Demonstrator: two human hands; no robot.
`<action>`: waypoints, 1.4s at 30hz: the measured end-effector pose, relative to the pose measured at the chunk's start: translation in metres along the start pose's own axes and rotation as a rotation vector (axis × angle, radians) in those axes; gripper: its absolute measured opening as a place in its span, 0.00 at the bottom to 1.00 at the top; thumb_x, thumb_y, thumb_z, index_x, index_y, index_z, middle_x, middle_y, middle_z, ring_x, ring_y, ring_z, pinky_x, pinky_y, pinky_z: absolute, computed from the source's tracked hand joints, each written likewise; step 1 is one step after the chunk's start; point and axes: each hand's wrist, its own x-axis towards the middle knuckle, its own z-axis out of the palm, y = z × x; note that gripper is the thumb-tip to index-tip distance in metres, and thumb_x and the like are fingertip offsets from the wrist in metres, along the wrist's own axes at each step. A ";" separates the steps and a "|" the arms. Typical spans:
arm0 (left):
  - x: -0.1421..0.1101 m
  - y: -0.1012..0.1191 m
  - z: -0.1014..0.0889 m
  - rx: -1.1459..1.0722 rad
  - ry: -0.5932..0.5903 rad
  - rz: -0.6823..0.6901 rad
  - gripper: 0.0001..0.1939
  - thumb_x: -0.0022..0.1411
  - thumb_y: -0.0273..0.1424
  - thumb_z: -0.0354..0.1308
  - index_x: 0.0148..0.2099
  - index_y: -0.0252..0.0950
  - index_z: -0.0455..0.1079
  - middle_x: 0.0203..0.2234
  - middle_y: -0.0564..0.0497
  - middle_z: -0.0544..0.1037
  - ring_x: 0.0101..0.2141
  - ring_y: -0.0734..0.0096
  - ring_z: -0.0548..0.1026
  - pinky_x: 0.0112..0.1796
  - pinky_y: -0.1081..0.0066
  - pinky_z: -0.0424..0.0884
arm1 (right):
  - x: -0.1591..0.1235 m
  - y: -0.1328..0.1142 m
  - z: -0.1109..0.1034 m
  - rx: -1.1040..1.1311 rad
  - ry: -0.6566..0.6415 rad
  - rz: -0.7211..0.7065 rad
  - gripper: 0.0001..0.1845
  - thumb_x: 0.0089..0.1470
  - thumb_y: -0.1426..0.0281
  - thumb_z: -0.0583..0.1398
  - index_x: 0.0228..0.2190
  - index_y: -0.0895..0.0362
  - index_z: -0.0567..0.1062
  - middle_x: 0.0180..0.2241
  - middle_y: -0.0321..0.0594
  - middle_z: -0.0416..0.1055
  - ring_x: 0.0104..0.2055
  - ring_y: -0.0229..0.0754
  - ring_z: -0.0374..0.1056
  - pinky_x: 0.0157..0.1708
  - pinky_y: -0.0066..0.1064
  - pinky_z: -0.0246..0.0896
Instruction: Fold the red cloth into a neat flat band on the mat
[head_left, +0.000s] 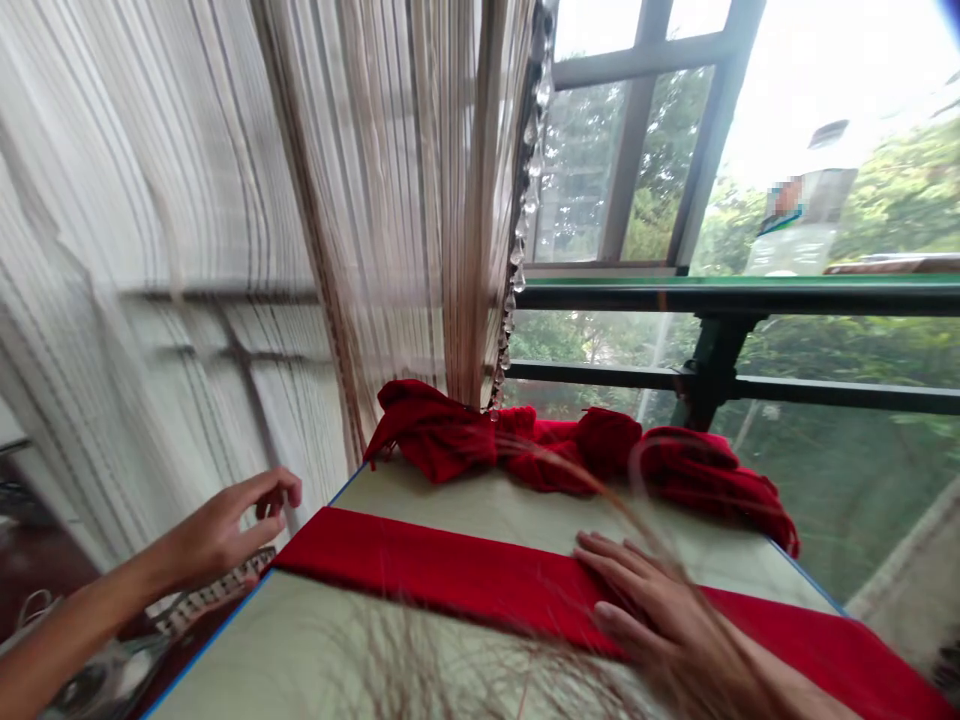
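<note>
A red cloth (450,570) lies as a flat band across a pale table top (480,510). The rest of it is bunched in a heap (570,445) along the far edge by the window. My right hand (660,620) rests flat on the red band, fingers stretched out and pointing left. My left hand (229,525) hovers off the table's left corner, near the striped curtain (225,250); its fingers are curled loosely, apart, with nothing in them. Blurred thread strands cross in front of my right hand.
A string curtain with a beaded strand (525,200) hangs down to the red heap. Behind the table is a window (637,150) with a dark rail (735,297) and trees outside. Dark clutter sits low on the left.
</note>
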 end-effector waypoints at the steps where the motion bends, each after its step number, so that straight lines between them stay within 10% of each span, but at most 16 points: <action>1: 0.010 0.023 0.004 -0.034 0.058 0.059 0.11 0.69 0.37 0.52 0.44 0.37 0.72 0.33 0.56 0.77 0.36 0.65 0.75 0.41 0.71 0.71 | 0.002 -0.002 -0.002 -0.004 -0.058 0.000 0.35 0.69 0.44 0.54 0.68 0.46 0.71 0.73 0.44 0.62 0.75 0.59 0.57 0.75 0.55 0.50; 6: 0.060 0.151 0.070 -0.118 -0.227 0.426 0.19 0.78 0.36 0.48 0.60 0.40 0.76 0.60 0.44 0.79 0.63 0.55 0.73 0.65 0.58 0.66 | 0.005 -0.010 -0.009 -0.038 -0.195 0.003 0.38 0.72 0.44 0.50 0.73 0.50 0.60 0.77 0.47 0.50 0.79 0.58 0.44 0.77 0.59 0.39; 10: 0.080 0.198 0.111 -0.022 -0.504 0.504 0.31 0.80 0.39 0.50 0.79 0.40 0.56 0.77 0.44 0.58 0.77 0.50 0.49 0.74 0.46 0.46 | 0.002 -0.012 -0.011 -0.024 -0.198 -0.014 0.35 0.72 0.45 0.51 0.73 0.42 0.56 0.77 0.42 0.48 0.79 0.57 0.41 0.77 0.58 0.37; 22: 0.078 0.172 0.117 -0.004 -0.624 0.471 0.43 0.76 0.60 0.49 0.82 0.48 0.41 0.79 0.46 0.45 0.77 0.43 0.40 0.73 0.38 0.36 | -0.003 -0.015 -0.017 -0.017 -0.226 -0.028 0.35 0.73 0.48 0.53 0.74 0.41 0.52 0.78 0.41 0.44 0.80 0.58 0.38 0.77 0.62 0.33; 36: 0.085 0.223 0.174 -0.066 -0.473 0.568 0.42 0.78 0.52 0.52 0.82 0.48 0.38 0.78 0.43 0.48 0.76 0.45 0.46 0.74 0.38 0.43 | 0.023 -0.046 -0.053 -0.059 -0.239 -0.025 0.36 0.69 0.57 0.59 0.73 0.50 0.62 0.74 0.51 0.58 0.74 0.62 0.58 0.72 0.58 0.53; 42: 0.086 0.223 0.162 -0.114 -0.526 0.493 0.52 0.70 0.58 0.61 0.80 0.59 0.30 0.78 0.53 0.40 0.76 0.45 0.41 0.76 0.42 0.40 | 0.045 -0.039 -0.009 -0.045 -0.169 -0.105 0.49 0.69 0.50 0.56 0.76 0.43 0.33 0.78 0.34 0.30 0.80 0.56 0.35 0.76 0.56 0.37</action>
